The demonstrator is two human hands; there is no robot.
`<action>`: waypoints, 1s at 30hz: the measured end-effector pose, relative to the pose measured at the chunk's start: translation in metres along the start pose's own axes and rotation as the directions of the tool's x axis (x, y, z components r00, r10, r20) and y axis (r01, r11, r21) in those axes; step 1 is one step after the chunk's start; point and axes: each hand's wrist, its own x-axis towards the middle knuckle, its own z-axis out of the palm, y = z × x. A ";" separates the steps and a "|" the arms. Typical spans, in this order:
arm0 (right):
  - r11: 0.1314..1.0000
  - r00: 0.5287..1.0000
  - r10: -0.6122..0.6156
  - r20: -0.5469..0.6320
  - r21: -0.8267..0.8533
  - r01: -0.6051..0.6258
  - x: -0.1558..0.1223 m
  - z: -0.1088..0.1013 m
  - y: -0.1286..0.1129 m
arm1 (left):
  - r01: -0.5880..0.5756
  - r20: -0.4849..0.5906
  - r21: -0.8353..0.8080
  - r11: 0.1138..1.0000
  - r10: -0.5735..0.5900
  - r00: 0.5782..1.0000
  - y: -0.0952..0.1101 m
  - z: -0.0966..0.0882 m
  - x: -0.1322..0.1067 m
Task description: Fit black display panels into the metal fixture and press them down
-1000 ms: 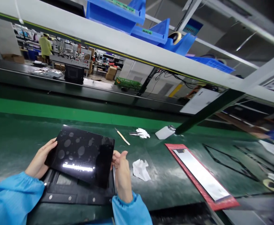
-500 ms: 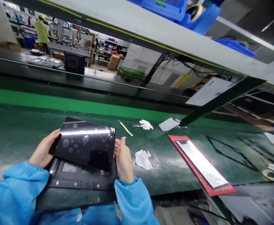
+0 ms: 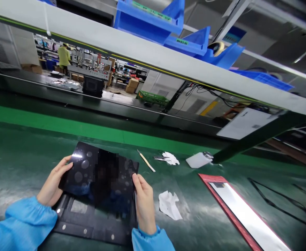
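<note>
I hold a glossy black panel [image 3: 98, 172] by its two side edges, tilted a little above a black metal fixture [image 3: 90, 226] that lies on the green bench. My left hand [image 3: 54, 182] grips the panel's left edge, thumb on top. My right hand [image 3: 144, 202] grips the right edge, fingers curled round it. The panel's face reflects round ceiling lights. Both sleeves are light blue.
A crumpled white wipe [image 3: 170, 205] lies right of my right hand. Farther back lie a thin wooden stick [image 3: 146, 160], another wipe [image 3: 170, 158] and a white bottle on its side [image 3: 199, 160]. A long red tray with a white strip [image 3: 244, 212] sits at the right. A person stands far off.
The panel has tilted, so the bright light streak across it is gone. My right hand's fingers have closed over its right edge. The view has swung slightly up and left.
</note>
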 end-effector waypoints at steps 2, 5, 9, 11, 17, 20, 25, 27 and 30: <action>1.000 1.000 0.003 -0.004 0.001 -0.003 0.001 0.001 -0.001 | 0.000 -0.002 -0.014 1.000 0.000 1.000 0.000 0.002 -0.002; 1.000 1.000 0.015 -0.009 0.002 -0.015 0.001 0.000 0.000 | -0.007 0.010 -0.032 0.999 0.007 1.000 0.000 0.006 -0.004; 0.998 0.998 0.059 -0.037 -0.005 -0.059 0.004 -0.004 0.006 | -0.032 0.023 -0.043 0.999 0.033 0.999 0.000 0.009 -0.004; 0.996 0.996 0.087 -0.022 0.001 -0.087 0.007 -0.007 0.010 | -0.043 0.026 -0.053 0.998 0.045 0.999 0.000 0.010 -0.003; 0.988 0.988 0.151 -0.038 0.048 -0.149 0.012 -0.008 0.011 | -0.049 0.025 -0.096 0.994 0.051 0.998 -0.003 0.012 -0.007; 0.984 0.989 0.147 -0.021 0.102 -0.144 0.013 -0.005 0.004 | -0.047 -0.005 -0.101 0.994 0.046 0.999 0.001 0.009 0.003; 0.985 0.995 0.100 -0.017 0.143 -0.096 0.017 -0.007 0.004 | -0.124 -0.126 -0.038 0.992 0.119 0.985 0.039 0.007 0.089; 0.986 0.995 0.099 -0.027 0.138 -0.095 0.019 -0.009 0.008 | -0.168 -0.188 0.004 0.986 0.166 0.968 0.059 0.013 0.137; 0.989 0.995 0.097 -0.029 0.119 -0.093 0.021 -0.013 0.014 | -0.189 -0.277 0.091 0.978 0.207 0.938 0.081 0.027 0.197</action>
